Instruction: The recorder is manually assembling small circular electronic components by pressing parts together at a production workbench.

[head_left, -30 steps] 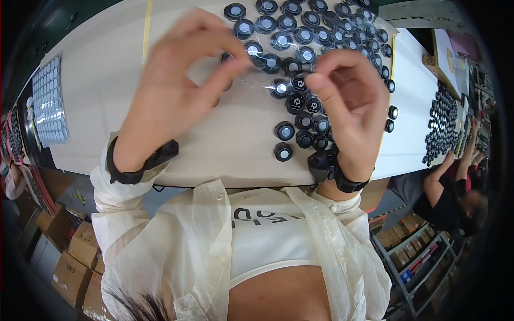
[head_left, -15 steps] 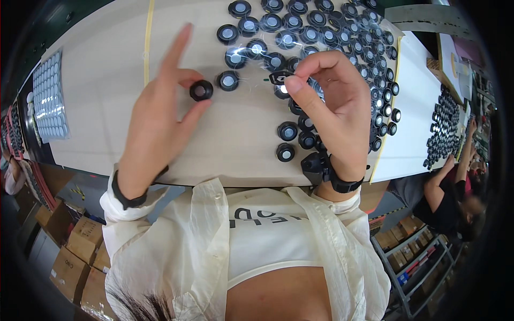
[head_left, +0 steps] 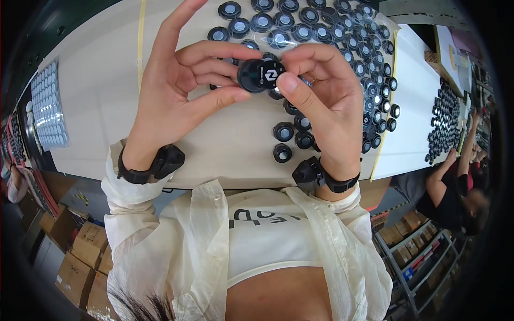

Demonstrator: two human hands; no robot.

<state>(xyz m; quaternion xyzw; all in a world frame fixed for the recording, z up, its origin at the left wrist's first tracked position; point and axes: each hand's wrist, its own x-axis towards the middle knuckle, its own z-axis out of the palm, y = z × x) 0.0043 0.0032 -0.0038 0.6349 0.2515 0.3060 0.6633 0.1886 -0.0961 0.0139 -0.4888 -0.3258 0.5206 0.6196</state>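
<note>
Above the worktable, my left hand (head_left: 174, 85) grips a small round black part (head_left: 248, 76) between thumb and fingers, its index finger pointing up and away. My right hand (head_left: 332, 96) pinches a thin black label (head_left: 272, 74) with a white mark on it. The label lies against or just over the right side of the black part; whether it is stuck on cannot be told. Behind and right of my hands, many round black parts with pale centres (head_left: 282, 131) stand in rows on the table.
A clear sheet of round pale discs (head_left: 49, 104) lies at the table's left. Yellow tape (head_left: 141, 37) crosses the beige worktable (head_left: 101, 107). More black parts (head_left: 444, 123) sit on a white surface at right, near another person (head_left: 447, 187). Cardboard boxes (head_left: 75, 273) are stacked below left.
My left hand has moved right and turned, bringing the black part to the label. My right hand has shifted slightly left. The two pieces, apart before, now overlap.
</note>
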